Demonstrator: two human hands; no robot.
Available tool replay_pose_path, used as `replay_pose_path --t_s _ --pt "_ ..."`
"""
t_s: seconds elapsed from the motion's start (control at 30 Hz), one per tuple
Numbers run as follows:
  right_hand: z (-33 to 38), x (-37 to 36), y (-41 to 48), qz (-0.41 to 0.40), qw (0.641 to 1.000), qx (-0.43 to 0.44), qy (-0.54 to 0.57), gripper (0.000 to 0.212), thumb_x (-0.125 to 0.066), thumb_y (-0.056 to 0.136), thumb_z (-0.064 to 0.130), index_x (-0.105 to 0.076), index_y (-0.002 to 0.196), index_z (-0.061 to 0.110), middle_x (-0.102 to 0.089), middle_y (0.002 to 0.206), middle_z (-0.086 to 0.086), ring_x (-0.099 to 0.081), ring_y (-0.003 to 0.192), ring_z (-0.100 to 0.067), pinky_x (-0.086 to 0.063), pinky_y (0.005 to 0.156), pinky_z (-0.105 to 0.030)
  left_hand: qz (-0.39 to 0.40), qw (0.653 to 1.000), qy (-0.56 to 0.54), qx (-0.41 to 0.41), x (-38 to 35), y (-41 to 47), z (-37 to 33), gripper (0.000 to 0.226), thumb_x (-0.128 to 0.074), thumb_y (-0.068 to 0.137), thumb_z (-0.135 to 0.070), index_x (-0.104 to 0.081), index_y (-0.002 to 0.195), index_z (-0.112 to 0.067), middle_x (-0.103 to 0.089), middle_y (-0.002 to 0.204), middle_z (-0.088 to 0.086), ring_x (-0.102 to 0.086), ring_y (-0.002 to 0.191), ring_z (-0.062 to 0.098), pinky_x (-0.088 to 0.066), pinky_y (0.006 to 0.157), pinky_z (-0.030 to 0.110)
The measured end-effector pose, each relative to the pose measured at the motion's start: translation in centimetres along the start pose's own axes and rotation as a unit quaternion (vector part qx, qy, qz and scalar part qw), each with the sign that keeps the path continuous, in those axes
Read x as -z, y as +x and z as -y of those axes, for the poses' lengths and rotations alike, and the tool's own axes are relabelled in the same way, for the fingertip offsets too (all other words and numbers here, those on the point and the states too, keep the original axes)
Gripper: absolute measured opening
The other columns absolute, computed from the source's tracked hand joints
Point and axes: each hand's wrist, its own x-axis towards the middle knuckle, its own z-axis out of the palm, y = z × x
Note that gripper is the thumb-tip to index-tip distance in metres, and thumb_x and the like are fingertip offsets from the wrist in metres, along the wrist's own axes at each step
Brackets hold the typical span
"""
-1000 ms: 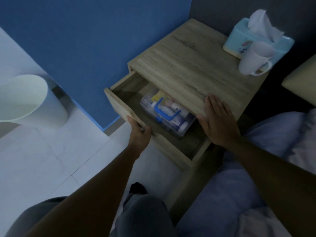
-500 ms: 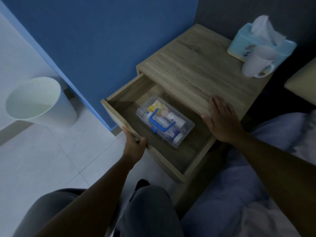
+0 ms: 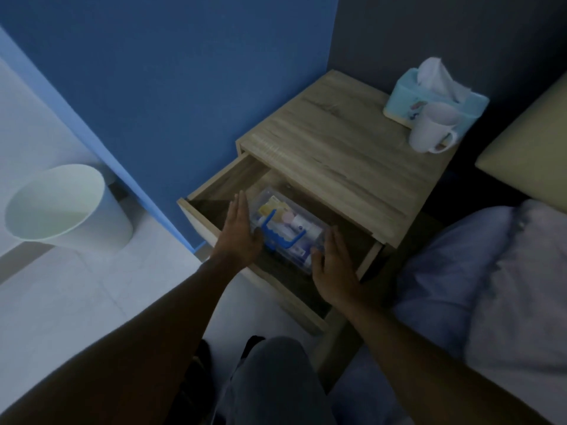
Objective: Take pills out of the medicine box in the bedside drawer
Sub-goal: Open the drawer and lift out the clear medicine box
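The wooden bedside drawer (image 3: 214,182) stands pulled out. Inside it lies a clear plastic medicine box (image 3: 291,225) with a blue handle; tubes and packets show through the lid. My left hand (image 3: 241,231) is flat and open at the box's left side, fingers pointing away from me. My right hand (image 3: 333,265) is open at the box's right near corner, inside the drawer. Neither hand holds anything; whether they touch the box I cannot tell.
On the nightstand top (image 3: 337,154) stand a white mug (image 3: 429,133) and a light blue tissue box (image 3: 435,93). A white bin (image 3: 61,207) sits on the tiled floor to the left. The bed with pale bedding (image 3: 491,271) is on the right.
My left hand let go of the drawer front and my right hand left the nightstand top. Both now reach into the open drawer on either side of the box.
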Motion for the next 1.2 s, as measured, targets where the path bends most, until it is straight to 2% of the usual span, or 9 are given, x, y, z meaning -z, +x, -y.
replay_pose_path --t_s 0.1,0.2,0.27,0.43,0.53,0.7,0.87,1.07,1.2 --pt "0.6 -0.5 1.6 0.01 0.99 -0.137 0.042 0.067 -0.041 0.103 0.037 -0.008 0.158 0.02 -0.02 0.162 -0.011 -0.041 0.138 -0.026 -0.045 0.102 -0.038 0.051 0.997 -0.004 0.052 -0.1 1.9 -0.1 0.089 -0.058 0.092 -0.022 0.004 0.156 -0.02 0.001 0.165 0.005 -0.003 0.151 0.031 -0.02 0.118 0.056" --pt "0.1 -0.7 3.4 -0.007 0.976 -0.208 0.063 0.048 -0.042 0.103 0.036 -0.036 0.146 0.017 -0.048 0.142 -0.015 -0.057 0.118 -0.023 -0.052 0.082 -0.031 0.056 0.992 0.008 0.109 -0.3 3.6 0.1 0.083 -0.057 0.093 -0.024 -0.004 0.156 -0.016 -0.011 0.162 0.015 -0.019 0.146 0.037 -0.033 0.112 0.052" --pt "-0.6 -0.9 4.3 -0.018 0.964 -0.238 0.121 0.042 -0.043 0.103 0.035 -0.045 0.141 0.019 -0.056 0.135 -0.013 -0.059 0.11 -0.018 -0.047 0.072 -0.023 0.049 0.991 -0.012 0.125 -0.6 4.4 0.3 0.072 -0.057 0.094 -0.023 -0.017 0.153 -0.013 -0.03 0.152 0.018 -0.039 0.135 0.033 -0.045 0.093 0.039" --pt "-1.5 -1.4 5.2 -0.044 0.947 -0.247 0.2 0.056 -0.052 0.1 0.032 -0.033 0.152 0.024 -0.046 0.149 -0.01 -0.049 0.133 -0.027 -0.043 0.089 -0.031 0.028 0.982 -0.057 0.176 -1.3 5.3 0.3 0.05 -0.054 0.096 -0.027 -0.038 0.14 -0.009 -0.051 0.132 0.016 -0.058 0.115 0.027 -0.05 0.077 0.033" --pt "-1.2 -1.3 5.0 -0.07 0.934 -0.266 0.229 0.056 -0.059 0.097 0.025 -0.039 0.149 0.025 -0.049 0.147 -0.008 -0.052 0.13 -0.026 -0.046 0.084 -0.029 0.025 0.983 -0.069 0.169 -0.8 4.9 0.4 0.046 -0.058 0.094 -0.027 -0.045 0.135 -0.009 -0.056 0.126 0.014 -0.06 0.112 0.025 -0.055 0.083 0.037" --pt "0.2 0.4 3.2 -0.067 0.9 -0.3 0.31 0.056 -0.066 0.09 0.022 -0.047 0.142 0.027 -0.057 0.137 -0.006 -0.061 0.117 -0.023 -0.055 0.081 -0.032 0.009 0.99 -0.065 0.126 1.4 3.1 -0.7 0.037 -0.056 0.095 -0.031 -0.05 0.127 -0.015 -0.062 0.114 0.006 -0.062 0.088 0.012 -0.044 0.053 0.018" --pt "3.3 4.4 2.4 -0.053 0.87 -0.285 0.4 0.052 -0.076 0.083 0.017 -0.058 0.131 0.019 -0.069 0.119 -0.008 -0.072 0.098 -0.023 -0.062 0.083 -0.044 -0.026 0.992 -0.029 0.118 5.4 0.9 -3.4 0.042 -0.057 0.093 -0.043 -0.054 0.12 -0.011 -0.062 0.104 0.004 -0.064 0.089 0.015 -0.047 0.06 0.023" --pt "8.2 9.1 4.4 -0.076 0.862 -0.226 0.447 0.042 -0.084 0.076 0.019 -0.066 0.114 0.012 -0.075 0.104 -0.009 -0.077 0.082 -0.021 -0.064 0.075 -0.04 -0.148 0.988 -0.005 0.044 10.4 0.8 -7.8 0.053 -0.052 0.095 -0.044 -0.048 0.135 -0.01 -0.056 0.134 0.016 -0.051 0.125 0.034 -0.042 0.105 0.039" --pt "10.8 11.0 8.0 -0.105 0.865 -0.198 0.449 0.031 -0.085 0.076 0.02 -0.064 0.099 0.016 -0.074 0.105 -0.01 -0.075 0.085 -0.022 -0.063 0.074 -0.039 -0.173 0.984 -0.027 0.031 12.5 3.6 -9.9 0.051 -0.046 0.098 -0.041 -0.046 0.138 -0.01 -0.054 0.135 0.018 -0.053 0.123 0.034 -0.043 0.094 0.034"
